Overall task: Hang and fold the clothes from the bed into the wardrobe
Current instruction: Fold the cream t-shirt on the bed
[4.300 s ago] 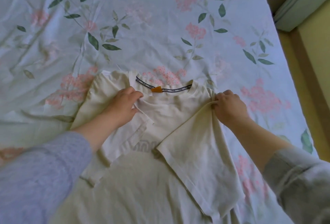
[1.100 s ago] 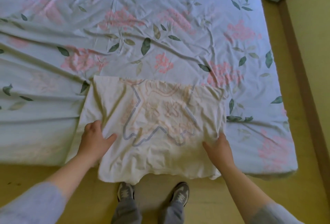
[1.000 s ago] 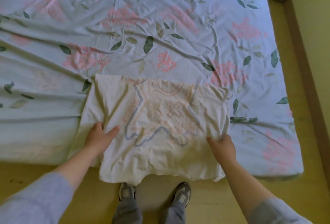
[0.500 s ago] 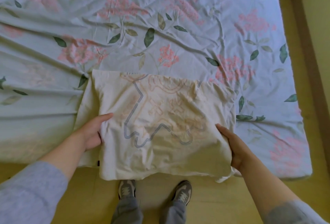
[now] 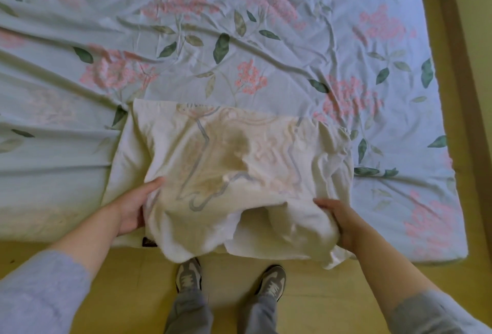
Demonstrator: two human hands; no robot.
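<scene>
Two hands lift a folded cream shirt (image 5: 239,174) at the bed's (image 5: 239,40) near edge.
Left hand (image 5: 133,208) and right hand (image 5: 338,224) cup opposite sides, fingers tucked beneath, apparently to keep its folds together.

Grey sleeves (image 5: 40,293), grey trousers (image 5: 191,312), grey-and-white trainers (image 5: 188,275).

1 folded shirt (image 5: 239,174), 2 hands (image 5: 133,208), 2 shoes (image 5: 189,275), 1 bed (image 5: 239,40).

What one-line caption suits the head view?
Both hands, left and right, lift a folded cream shirt off the floral bedsheet.
</scene>
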